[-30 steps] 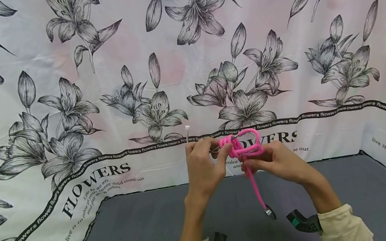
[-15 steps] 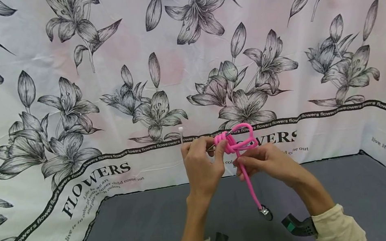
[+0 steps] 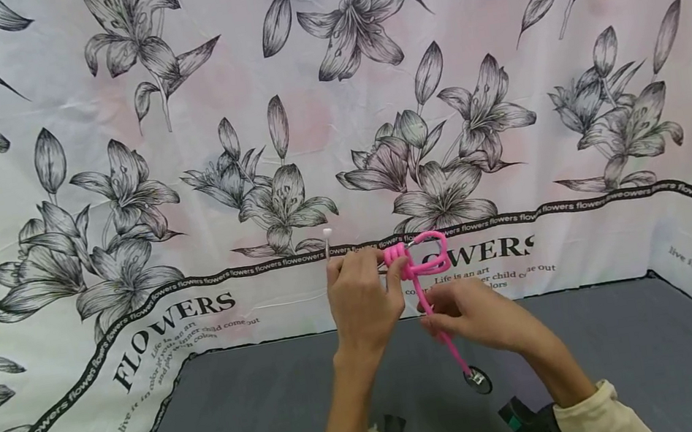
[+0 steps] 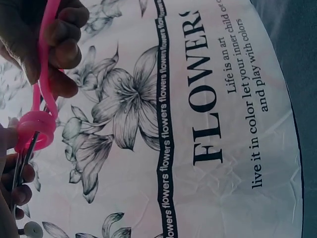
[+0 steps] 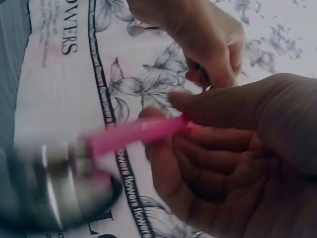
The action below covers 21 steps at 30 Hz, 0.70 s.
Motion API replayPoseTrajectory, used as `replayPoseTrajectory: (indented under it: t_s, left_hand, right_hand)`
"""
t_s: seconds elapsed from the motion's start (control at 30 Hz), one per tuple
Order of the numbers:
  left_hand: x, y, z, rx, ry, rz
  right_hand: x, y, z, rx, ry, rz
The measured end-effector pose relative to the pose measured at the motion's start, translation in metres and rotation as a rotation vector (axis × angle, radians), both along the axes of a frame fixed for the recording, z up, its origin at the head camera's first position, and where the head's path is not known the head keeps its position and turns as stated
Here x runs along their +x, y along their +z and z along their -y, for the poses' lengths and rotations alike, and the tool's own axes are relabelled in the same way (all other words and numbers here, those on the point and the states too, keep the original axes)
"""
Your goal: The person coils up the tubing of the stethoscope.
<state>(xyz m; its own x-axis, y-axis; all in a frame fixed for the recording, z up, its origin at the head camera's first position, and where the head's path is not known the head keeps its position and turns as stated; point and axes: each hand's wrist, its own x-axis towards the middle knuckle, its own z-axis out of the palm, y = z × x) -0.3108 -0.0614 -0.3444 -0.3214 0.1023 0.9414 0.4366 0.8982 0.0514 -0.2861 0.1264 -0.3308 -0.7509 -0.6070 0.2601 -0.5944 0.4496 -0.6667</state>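
Observation:
A pink stethoscope is held up in both hands, its tubing wound in several tight turns (image 3: pixel 397 260) with a loop (image 3: pixel 431 236) sticking out to the right. My left hand (image 3: pixel 363 298) grips the turns together with the metal ear tubes (image 4: pixel 28 156), which pass through the coil in the left wrist view. A white ear tip (image 3: pixel 327 233) rises above that hand. Between thumb and fingers, my right hand (image 3: pixel 486 314) pinches the tubing's tail (image 5: pixel 129 137) below the coil. From its end hangs the round metal chestpiece (image 3: pixel 477 380), blurred in the right wrist view.
Beneath the hands spreads a dark grey tabletop (image 3: pixel 254 413). Behind it hangs a white cloth (image 3: pixel 291 201) printed with grey lilies and lettering, which also runs along both sides. A dark band (image 3: pixel 530 420) is near the right sleeve.
The coil and loop have shifted a little left. My right hand has moved left and down, now lower below the coil, while my left hand stays nearly in place, still gripping.

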Motion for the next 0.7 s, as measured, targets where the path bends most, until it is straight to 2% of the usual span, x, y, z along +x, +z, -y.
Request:
replayPoseTrajectory:
  t_s: [0.2, 0.27, 0.33, 0.43, 0.57, 0.7]
  left_hand:
    - [-0.001, -0.003, -0.004, -0.071, 0.026, -0.002]
    - [0.0, -0.003, -0.004, -0.08, 0.032, 0.001]
    - [0.0, -0.003, -0.005, -0.087, 0.036, 0.007]
    - [0.001, -0.001, -0.006, -0.11, 0.037, 0.017]
    - [0.003, 0.0, -0.009, -0.159, 0.021, 0.042]
    - [0.006, 0.002, -0.01, -0.184, -0.001, 0.074]
  right_hand:
    - [0.018, 0.006, 0.003, 0.153, -0.188, -0.146]
    - [0.024, 0.008, 0.005, 0.196, -0.258, -0.23]
    - [0.028, 0.01, 0.006, 0.213, -0.327, -0.343]
    - [0.032, 0.01, 0.008, 0.207, -0.429, -0.566]
    - [0.031, 0.009, 0.01, 0.214, -0.521, -0.841]
    - [0.023, 0.008, 0.009, 0.202, -0.537, -0.985]
